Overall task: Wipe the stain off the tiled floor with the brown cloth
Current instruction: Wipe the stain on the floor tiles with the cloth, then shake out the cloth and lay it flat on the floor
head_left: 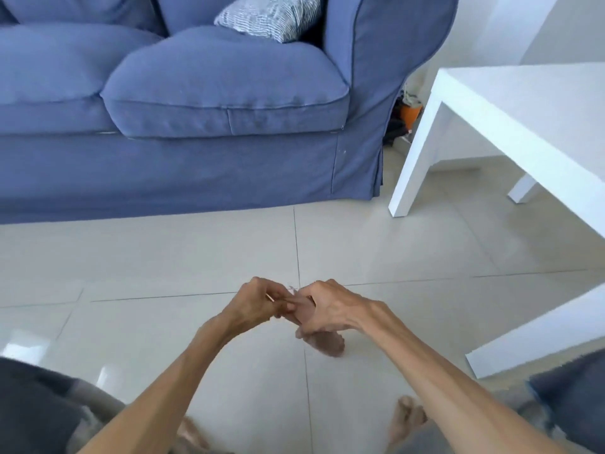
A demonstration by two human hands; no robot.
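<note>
A small brown cloth point(322, 344) is bunched between both my hands, held in the air above the pale tiled floor point(163, 257). My left hand point(258, 301) pinches its upper edge with closed fingers. My right hand point(330, 308) grips it from the right, and the lower part of the cloth hangs below that hand, blurred. No stain can be made out on the tiles; the floor under my hands is partly hidden.
A blue sofa point(196, 109) with a patterned cushion point(271, 14) stands ahead. A white low table point(523, 126) stands to the right, one leg point(412, 158) near the sofa corner. My bare foot point(407, 421) rests on the tiles below.
</note>
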